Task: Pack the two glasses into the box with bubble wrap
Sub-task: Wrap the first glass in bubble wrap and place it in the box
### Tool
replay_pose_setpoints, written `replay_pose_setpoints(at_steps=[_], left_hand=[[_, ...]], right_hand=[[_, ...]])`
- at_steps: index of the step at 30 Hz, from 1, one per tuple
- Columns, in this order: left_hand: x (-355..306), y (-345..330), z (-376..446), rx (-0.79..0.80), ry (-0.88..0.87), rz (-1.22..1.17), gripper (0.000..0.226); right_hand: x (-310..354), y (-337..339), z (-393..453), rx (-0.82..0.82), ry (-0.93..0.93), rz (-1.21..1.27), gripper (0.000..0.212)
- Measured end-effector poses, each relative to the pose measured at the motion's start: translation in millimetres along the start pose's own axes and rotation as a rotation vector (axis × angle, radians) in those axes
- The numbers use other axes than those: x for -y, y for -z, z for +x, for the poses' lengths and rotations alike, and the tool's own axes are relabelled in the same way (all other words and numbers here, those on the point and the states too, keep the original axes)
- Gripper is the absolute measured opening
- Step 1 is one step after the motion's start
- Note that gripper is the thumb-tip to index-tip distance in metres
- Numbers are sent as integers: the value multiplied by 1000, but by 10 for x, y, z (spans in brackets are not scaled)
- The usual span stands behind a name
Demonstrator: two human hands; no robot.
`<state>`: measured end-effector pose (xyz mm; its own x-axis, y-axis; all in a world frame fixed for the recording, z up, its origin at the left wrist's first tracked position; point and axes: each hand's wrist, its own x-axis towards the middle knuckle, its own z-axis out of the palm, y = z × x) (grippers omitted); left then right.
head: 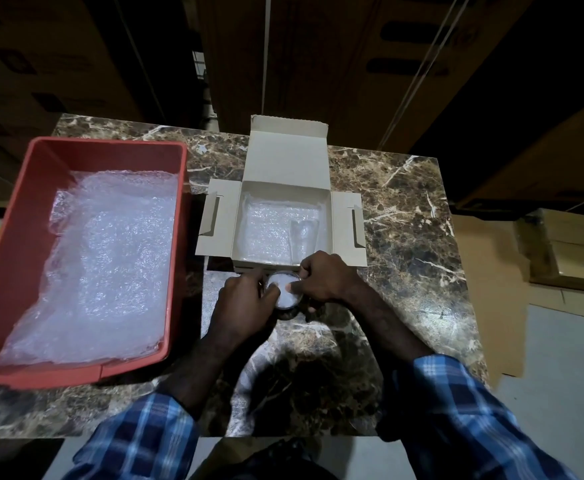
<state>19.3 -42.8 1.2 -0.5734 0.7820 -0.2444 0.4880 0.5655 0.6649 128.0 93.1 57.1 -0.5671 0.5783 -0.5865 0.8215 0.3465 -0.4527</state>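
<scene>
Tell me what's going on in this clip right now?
A person is packing glasses. Both hands, the left hand and the right hand, hold an upright glass on the marble table, stuffing bubble wrap into it. The other glass already lies in the open cardboard box, on its bubble-wrap lining. More bubble wrap sits in the red bin.

A single head-worn camera gave the only view, so nothing was shared with a second one. It looked forward and steeply down from above the person's chest, close over the marbled surface (405,216). The wide-angle lens bent the edges. The open cardboard box (347,225) sat near the middle of the frame, the red bin (17,237) at left, and stacked cartons (335,64) filled the far top.
</scene>
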Motion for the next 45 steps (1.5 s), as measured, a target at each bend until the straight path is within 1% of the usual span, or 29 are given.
replay_pose_setpoints(at_steps=[3, 5, 8, 10, 13, 15, 17, 19, 21, 25, 28, 30, 34, 35, 37, 39, 41, 43, 45], left_hand=[[-26, 24, 21, 49, -28, 49, 42], [-60, 49, 30, 69, -35, 60, 40], [-101, 87, 54, 69, -30, 40, 49], [-126, 105, 56, 77, -28, 38, 47], [-113, 121, 59, 89, -26, 69, 40], [-98, 141, 47, 93, -37, 83, 37], [-74, 147, 48, 93, -26, 66, 35], [-52, 131, 51, 98, -21, 56, 43], [-31, 101, 52, 101, -60, 82, 49], [-42, 63, 40, 42, -164, 107, 36], [-60, 33, 44, 31, -168, 119, 29], [-79, 42, 44, 24, -170, 106, 28], [-97, 68, 27, 29, -169, 114, 27], [-93, 81, 13, 43, -159, 113, 29], [-57, 102, -8, 81, -113, 92, 34], [-24, 112, -32, 122, -61, 75, 35], [-14, 106, -54, 129, -59, 67, 37], [-23, 96, -33, 107, -64, 44, 36], [-47, 82, 1, 97, -33, 10, 34]], right_hand=[[7, -52, -3, -49, 9, -27, 37], [6, -90, 7, -65, 27, -19, 38], [-3, -141, 10, -107, 48, -46, 23], [-4, -163, 13, -123, 58, -46, 19], [-19, -144, 1, -95, 37, -24, 25], [-45, -122, -26, -92, 29, 62, 24], [-65, -120, -58, -120, 33, 121, 27], [-89, -165, -66, -162, 49, 115, 34], [-104, -220, -70, -188, 72, 126, 37], [-124, -334, -87, -253, 139, 122, 40], [-129, -414, -92, -340, 202, 114, 30], [-111, -442, -92, -363, 222, 110, 26], [-112, -442, -119, -356, 136, 132, 28], [-126, -424, -138, -332, 104, 207, 26], [-147, -397, -178, -250, 54, 372, 16], [-172, -383, -207, -230, 52, 362, 16], [-176, -403, -220, -248, 74, 342, 18], [-158, -454, -232, -278, 91, 370, 19], [-142, -503, -242, -323, 83, 416, 18]])
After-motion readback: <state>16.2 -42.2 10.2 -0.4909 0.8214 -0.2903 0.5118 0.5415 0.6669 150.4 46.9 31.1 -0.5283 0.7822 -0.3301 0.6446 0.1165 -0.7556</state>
